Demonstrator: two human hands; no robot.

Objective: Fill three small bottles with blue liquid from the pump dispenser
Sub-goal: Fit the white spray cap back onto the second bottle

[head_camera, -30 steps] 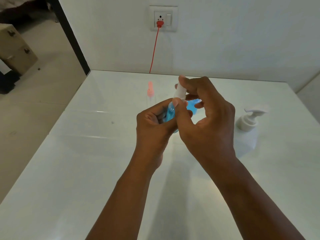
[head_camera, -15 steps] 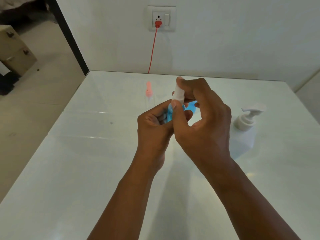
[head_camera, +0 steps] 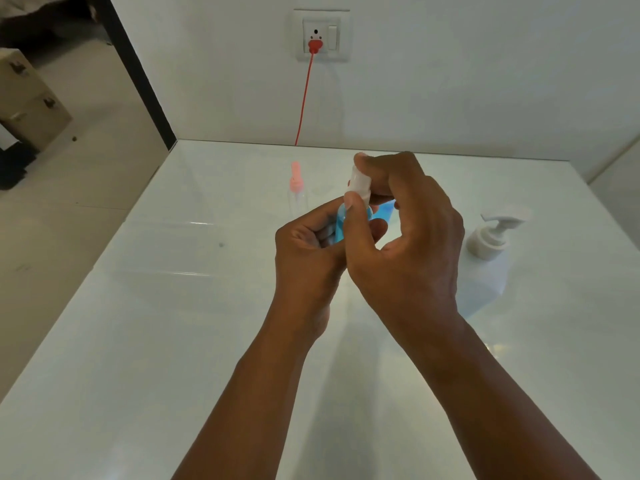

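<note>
Two hands meet just above the middle of the frame in the head view, over a glossy white counter (head_camera: 145,341). The left hand (head_camera: 308,247) has its fingers curled round a small bottle (head_camera: 341,223) holding blue liquid, of which only a slice of the blue body shows between the fingers. The right hand (head_camera: 405,244) pinches the white cap (head_camera: 360,187) at the top of that bottle between thumb and forefinger, the other fingers curled behind it. Another patch of blue (head_camera: 384,211) shows just behind the right hand's fingers; whether it belongs to the same bottle or to another I cannot tell. Left of the hands and a little further back stands a clear bottle with a pink top (head_camera: 296,188), upright on the counter and apart from both hands. At the right of the frame stands the pump dispenser (head_camera: 488,258), upright, its white pump head pointing right, just beside the right wrist but not touching it. At the top centre a wall socket (head_camera: 320,36) holds a red plug, and a red cord (head_camera: 304,98) runs down behind the counter's far edge. At the upper left, brown boxes (head_camera: 27,98) sit on the floor.
</note>
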